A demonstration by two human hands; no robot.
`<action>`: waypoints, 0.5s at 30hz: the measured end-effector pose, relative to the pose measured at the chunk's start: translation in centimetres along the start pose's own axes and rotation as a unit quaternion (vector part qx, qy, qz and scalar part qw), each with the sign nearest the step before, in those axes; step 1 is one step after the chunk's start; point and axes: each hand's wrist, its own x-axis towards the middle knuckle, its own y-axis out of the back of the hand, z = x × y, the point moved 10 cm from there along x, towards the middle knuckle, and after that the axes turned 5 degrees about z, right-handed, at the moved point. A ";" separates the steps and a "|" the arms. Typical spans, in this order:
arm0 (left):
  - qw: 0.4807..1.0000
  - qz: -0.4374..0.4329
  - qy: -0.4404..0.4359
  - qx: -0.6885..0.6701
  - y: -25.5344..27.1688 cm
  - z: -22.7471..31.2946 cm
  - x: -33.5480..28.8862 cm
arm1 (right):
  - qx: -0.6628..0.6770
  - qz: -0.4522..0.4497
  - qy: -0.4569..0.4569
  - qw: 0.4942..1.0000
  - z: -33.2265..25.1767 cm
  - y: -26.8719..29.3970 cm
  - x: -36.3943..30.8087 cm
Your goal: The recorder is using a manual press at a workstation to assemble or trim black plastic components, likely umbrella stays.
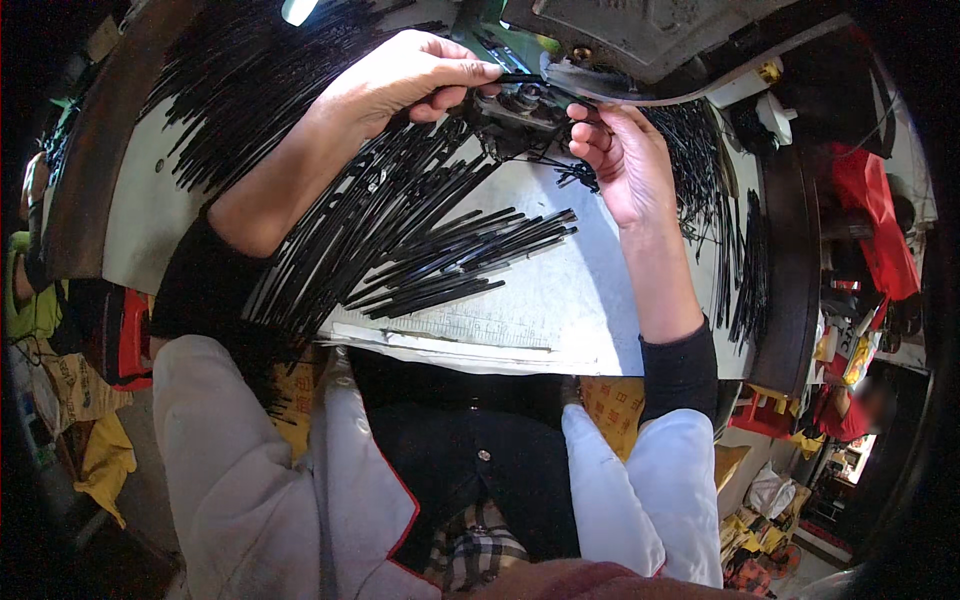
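My left hand pinches a narrow black strip between thumb and fingers, at the far side of the table beside a sewing machine. The strip runs rightward to the small metal parts under the machine's head. Right of these parts, my right hand is closed, thumb and forefinger pinched on a thin black end that looks like the same strip. The other fingers curl beneath. Below my hands, a loose bundle of black strips lies fanned on the white tabletop.
More black strips cover the left side of the table, and others lie at its right edge. A lamp shines at the top. A red bag hangs at the right. A person in red is farther right.
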 end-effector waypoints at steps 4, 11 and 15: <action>1.000 0.006 0.001 0.001 0.1 -0.2 0.0 | 0.007 -0.008 0.005 1.000 -0.2 -0.2 -0.1; 0.999 -0.027 0.017 -0.001 -0.5 -0.4 0.2 | -0.006 -0.003 -0.002 1.000 -0.2 0.2 0.0; 1.000 -0.027 0.012 0.003 -0.3 -0.6 0.4 | -0.021 -0.002 -0.001 1.000 -0.2 0.1 0.0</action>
